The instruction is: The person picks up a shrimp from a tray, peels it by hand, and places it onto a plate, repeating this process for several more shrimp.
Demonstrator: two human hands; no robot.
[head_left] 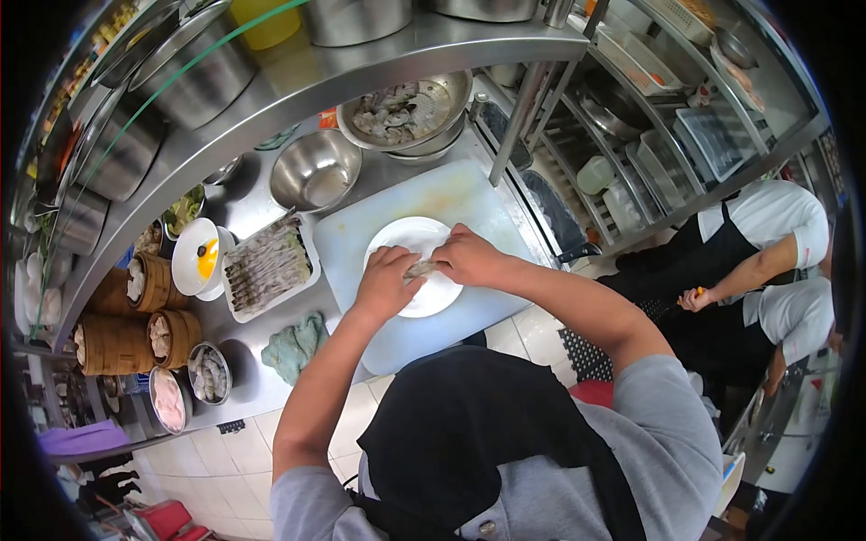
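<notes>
Over a white round plate on the pale cutting board, my two hands meet around a small greyish piece of food, which looks like a shrimp. My left hand has its fingers closed on the piece's left side. From the right, my right hand pinches its other end. Left of the board is a white tray lined with rows of similar grey pieces. A steel bowl and a perforated metal bowl with more greyish food stand behind.
Bamboo steamers, a bowl with yellow yolk, a green cloth and small food bowls are at the left. A steel shelf with pots arches overhead. A knife lies right of the board. Two people in black aprons stand at the right.
</notes>
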